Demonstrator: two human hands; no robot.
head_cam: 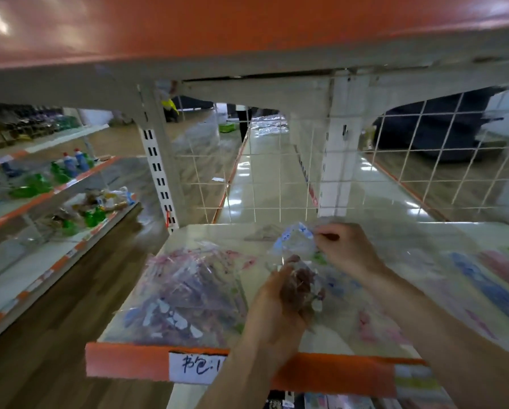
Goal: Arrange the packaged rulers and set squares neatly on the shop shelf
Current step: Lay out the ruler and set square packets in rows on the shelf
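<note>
Over the shelf (123, 363), both hands hold one clear packet (294, 246). The left hand (272, 311), at six o'clock of it, curls its fingers round the lower end. The right hand (347, 249), at two o'clock, pinches the top edge. A loose pile of packets (185, 293) lies at nine o'clock of the hands, and flat coloured packets (480, 287) at three o'clock. Blur hides what the held packet contains.

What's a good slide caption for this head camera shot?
Left hand and right hand hold a clear packet over the shelf, a loose pile of packets to its left.
</note>
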